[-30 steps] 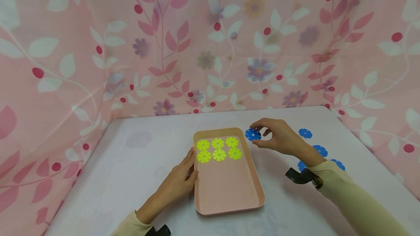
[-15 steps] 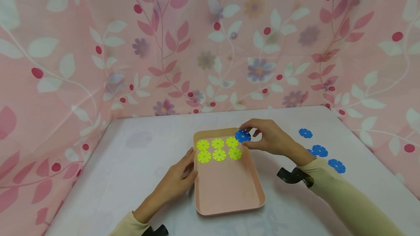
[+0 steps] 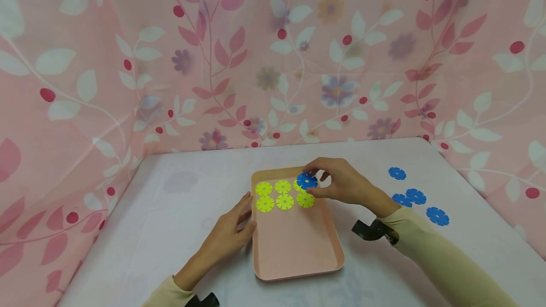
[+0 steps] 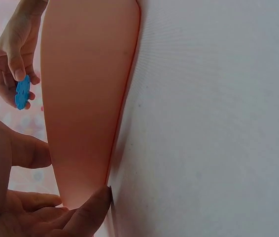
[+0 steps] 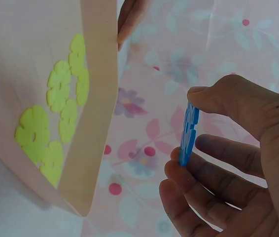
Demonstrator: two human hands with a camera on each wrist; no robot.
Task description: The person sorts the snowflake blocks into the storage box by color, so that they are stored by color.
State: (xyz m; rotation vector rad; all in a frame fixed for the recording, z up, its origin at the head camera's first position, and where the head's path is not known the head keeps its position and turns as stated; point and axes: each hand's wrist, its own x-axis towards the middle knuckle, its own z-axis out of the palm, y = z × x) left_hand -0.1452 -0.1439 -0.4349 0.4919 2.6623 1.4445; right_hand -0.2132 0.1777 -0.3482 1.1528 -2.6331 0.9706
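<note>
Between thumb and fingertips my right hand (image 3: 341, 181) pinches a blue notched disc (image 3: 306, 181). In the head view the disc appears over the upper right of the pink tray (image 3: 294, 250), partly covering a yellow-green disc. The right wrist view shows that blue disc (image 5: 189, 136) edge-on, held above the tray's rim. Against the tray's left side rests my left hand (image 3: 228, 231), fingers extended and touching the wall, as the left wrist view also shows on the tray wall (image 4: 85, 98). Two rows of yellow-green discs (image 3: 285, 201) lie at the tray's far end.
On the white table (image 3: 192, 212), right of the tray, lie several more blue discs, one farther back (image 3: 397, 173) and one nearer (image 3: 437, 216). Pink floral cloth (image 3: 298, 84) stands behind the table and along both sides.
My right hand has carried the blue disc leftward from beside the tray to over its upper right corner. The left hand has stayed at the tray's side.
</note>
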